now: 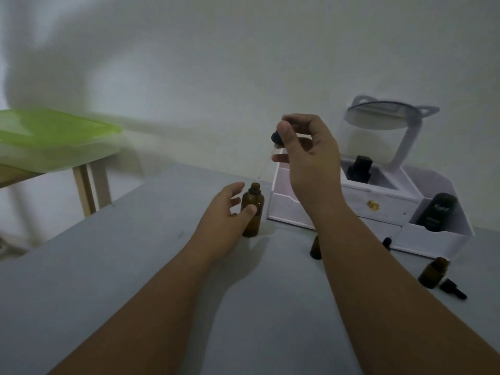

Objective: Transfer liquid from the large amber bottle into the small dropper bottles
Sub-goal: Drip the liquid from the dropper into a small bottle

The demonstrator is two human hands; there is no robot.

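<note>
The large amber bottle (253, 209) stands upright and uncapped on the grey table (135, 266). My left hand (227, 220) wraps loosely around its left side, thumb touching the glass. My right hand (308, 150) holds a dropper (270, 150) by its black bulb above the bottle. The glass tip slants down and ends just over the bottle's mouth. One small amber dropper bottle (315, 247) stands partly behind my right forearm. Another small bottle (433, 272) stands at the right, with a loose black dropper cap (453, 288) lying beside it.
A white cosmetic organiser (378, 209) with a round mirror (385, 115) stands at the back right, holding dark bottles (437, 212). Another black cap (387, 243) lies at its base. A green-lidded box (54, 133) rests on a wooden table at the left.
</note>
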